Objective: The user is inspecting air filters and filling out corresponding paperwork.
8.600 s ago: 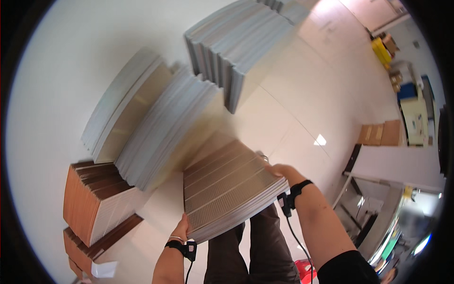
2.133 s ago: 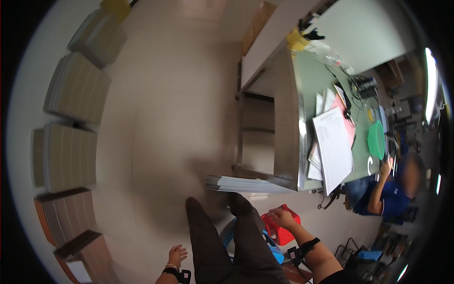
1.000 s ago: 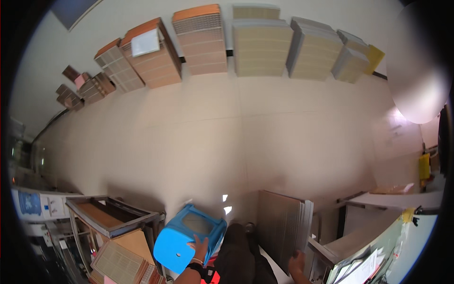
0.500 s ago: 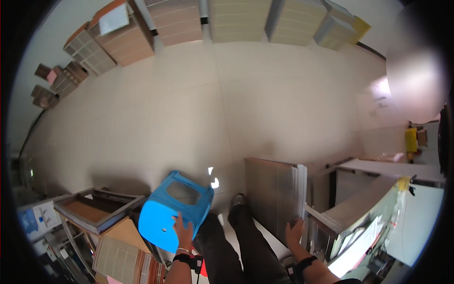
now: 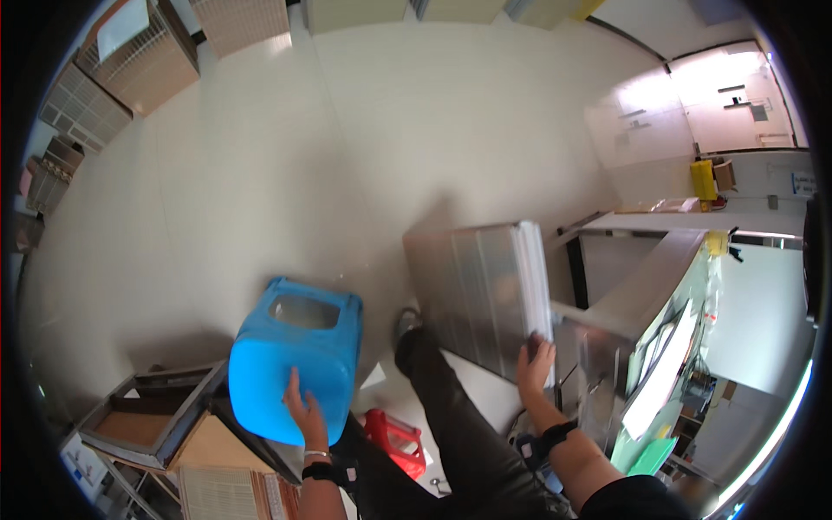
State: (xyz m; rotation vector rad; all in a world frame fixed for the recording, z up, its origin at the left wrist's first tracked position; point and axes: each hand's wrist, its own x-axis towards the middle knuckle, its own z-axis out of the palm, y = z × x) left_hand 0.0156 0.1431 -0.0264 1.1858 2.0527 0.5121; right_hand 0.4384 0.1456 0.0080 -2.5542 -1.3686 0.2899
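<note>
I have the left hand (image 5: 305, 412), fingers spread, at the blue stool (image 5: 269, 390). The right hand (image 5: 536, 368) is at the near edge of the upright panel stack (image 5: 472, 277); I cannot tell whether it pinches. A red stool (image 5: 399, 442) sits between, the worktop (image 5: 685, 299) crowds my right, and a metal-edged rack (image 5: 184, 399) my left.

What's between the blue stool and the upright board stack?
The head view shows a shoe, a dark trouser leg and pale floor there.
</note>
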